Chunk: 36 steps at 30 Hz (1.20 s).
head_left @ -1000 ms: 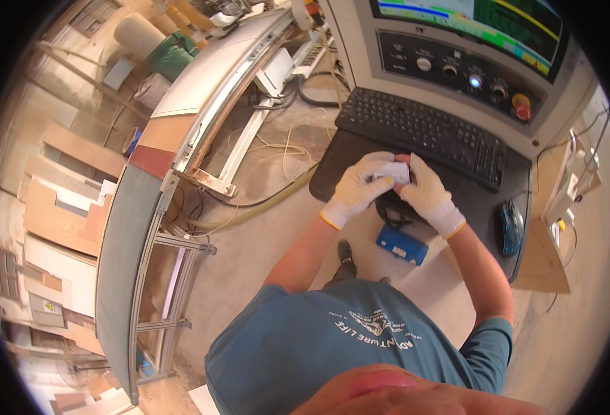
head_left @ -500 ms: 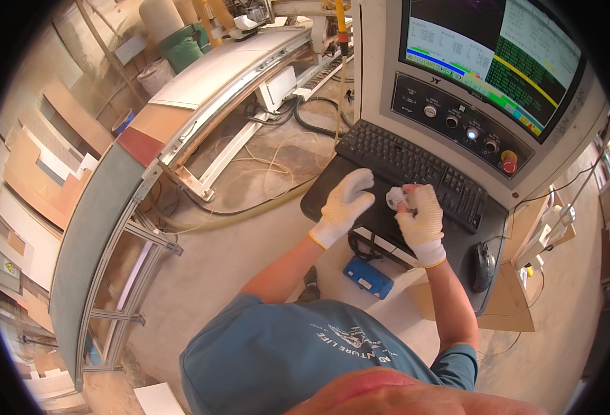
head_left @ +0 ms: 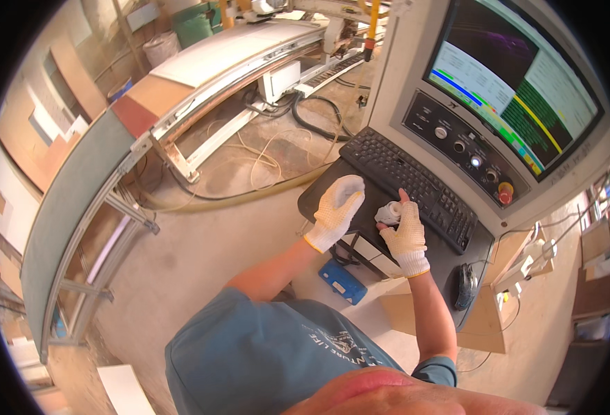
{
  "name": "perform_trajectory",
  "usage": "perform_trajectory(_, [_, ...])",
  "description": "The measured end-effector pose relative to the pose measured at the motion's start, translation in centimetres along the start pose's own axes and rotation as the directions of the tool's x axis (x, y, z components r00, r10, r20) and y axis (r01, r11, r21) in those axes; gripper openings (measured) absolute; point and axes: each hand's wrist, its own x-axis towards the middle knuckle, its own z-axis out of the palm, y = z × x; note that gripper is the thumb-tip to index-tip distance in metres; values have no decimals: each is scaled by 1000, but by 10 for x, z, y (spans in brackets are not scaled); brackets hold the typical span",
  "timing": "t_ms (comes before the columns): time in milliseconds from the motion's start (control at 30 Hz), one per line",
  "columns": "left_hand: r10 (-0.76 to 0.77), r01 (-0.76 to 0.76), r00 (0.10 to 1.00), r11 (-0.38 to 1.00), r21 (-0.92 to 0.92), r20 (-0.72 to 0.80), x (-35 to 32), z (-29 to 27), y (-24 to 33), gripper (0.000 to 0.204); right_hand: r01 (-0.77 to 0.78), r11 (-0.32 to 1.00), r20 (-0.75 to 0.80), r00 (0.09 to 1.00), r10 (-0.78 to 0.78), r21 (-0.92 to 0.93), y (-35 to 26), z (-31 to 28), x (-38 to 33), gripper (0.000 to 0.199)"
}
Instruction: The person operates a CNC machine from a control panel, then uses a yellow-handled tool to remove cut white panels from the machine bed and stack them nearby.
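**Gloved hands parked at the machine console**

Nearest the camera is the person's blue-grey cotton t-shirt [head_left: 263, 353], soft and creased. Just past it, a small blue plastic box [head_left: 346, 281] sits on the dusty concrete floor [head_left: 180, 242].

The left hand [head_left: 336, 211], in a knitted white work glove with a yellow cuff, rests loosely curled on the front edge of the matte black console shelf [head_left: 319, 197], clamped on nothing. The right hand [head_left: 405, 232], gloved the same, is closed around a small crumpled white wad [head_left: 388, 213], with one fingertip touching the black plastic keyboard [head_left: 409, 180]. Looks like keying-in is only under way, nothing visibly finished.

A black mouse [head_left: 464, 285] lies to the right. Beyond are the grey metal control panel with knobs [head_left: 464, 149] and the glossy coloured screen [head_left: 519, 76], then the long curved metal-framed machine table [head_left: 180, 90].
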Motion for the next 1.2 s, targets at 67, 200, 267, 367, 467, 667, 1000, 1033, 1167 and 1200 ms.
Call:
perform_trajectory(67, [-78, 80, 996, 996, -45, 50, 1, -1, 5, 19, 8, 1000, -21, 1000, -8, 8, -1, 1, 0, 89])
perform_trajectory(200, [-187, 199, 975, 976, -91, 123, 1, -3, 15, 13, 26, 1000, -41, 999, -26, -4, 3, 3, 3, 91])
perform_trajectory(267, [-214, 230, 965, 968, -98, 153, 1, -4, 18, 13, 51, 999, -29, 998, -51, -10, 5, 4, 4, 85])
perform_trajectory(367, [-199, 213, 959, 976, -50, 200, 0, -7, 20, 14, 53, 998, 11, 999, -52, -26, 7, 4, 5, 76])
perform_trajectory(467, [-168, 185, 957, 981, -52, 237, -1, -10, 18, 14, 66, 998, 17, 998, -66, -2, 6, 4, 6, 69])
perform_trajectory(667, [-185, 152, 907, 981, 118, 379, 3, -13, 12, 16, 62, 997, 34, 998, -60, -53, 4, 4, 5, 62])
perform_trajectory(1000, [-281, 283, 898, 958, 44, 338, -7, -21, 34, 13, 31, 999, -14, 999, -30, 18, 4, 2, 6, 79])
perform_trajectory(1033, [-359, 383, 874, 924, -10, 327, -8, -27, 43, 12, 93, 995, -52, 994, -95, -38, 3, 1, 5, 82])
perform_trajectory(1167, [-49, 39, 991, 996, 84, 124, 8, -73, 108, 16, 21, 999, -103, 994, -17, 36, -5, -19, 1, 62])
perform_trajectory(1200, [-19, 75, 981, 955, -288, 194, 6, -86, 134, 18, 91, 992, -204, 976, -72, 85, -8, -29, 2, 49])
